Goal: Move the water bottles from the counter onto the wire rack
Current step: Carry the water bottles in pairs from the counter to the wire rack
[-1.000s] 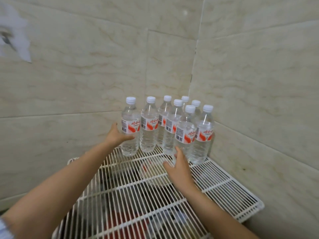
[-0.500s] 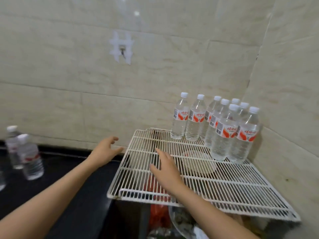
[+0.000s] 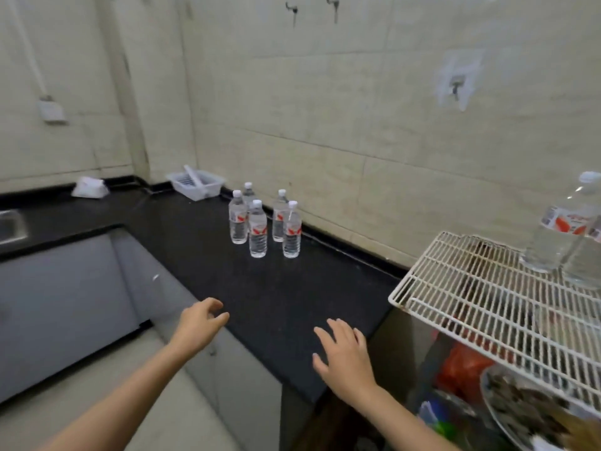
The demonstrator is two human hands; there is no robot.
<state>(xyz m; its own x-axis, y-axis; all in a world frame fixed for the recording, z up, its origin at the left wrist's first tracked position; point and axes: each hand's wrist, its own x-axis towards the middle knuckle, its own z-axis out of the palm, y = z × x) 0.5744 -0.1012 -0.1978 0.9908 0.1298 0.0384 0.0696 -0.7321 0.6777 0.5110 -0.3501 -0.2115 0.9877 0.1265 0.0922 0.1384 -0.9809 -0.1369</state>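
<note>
Well back on the black counter (image 3: 201,255), close to where it meets the tiled wall, five water bottles (image 3: 258,231) stand upright in a tight cluster. They are clear, with white caps and red-and-white labels, two in front and three behind. At the counter's right end, raised above it, sits the white wire rack (image 3: 471,288), with at least two further bottles (image 3: 559,232) upright on its far side, cut by the frame edge. The left hand (image 3: 198,323) hovers over the counter's front edge, empty, its fingers loosely curved and apart. The right hand (image 3: 344,353) is over the counter's near right corner, palm down, fingers spread and holding nothing; whether it touches the surface I cannot tell. Both hands are well apart from the cluster. At the counter's far corner lies a white plastic basket (image 3: 196,185), with a white packet (image 3: 89,187) to its left and the rim of a steel sink (image 3: 11,226) at the counter's left end. Past the counter's right end, under the rack, a red bag (image 3: 461,369) shows, blurred.
</note>
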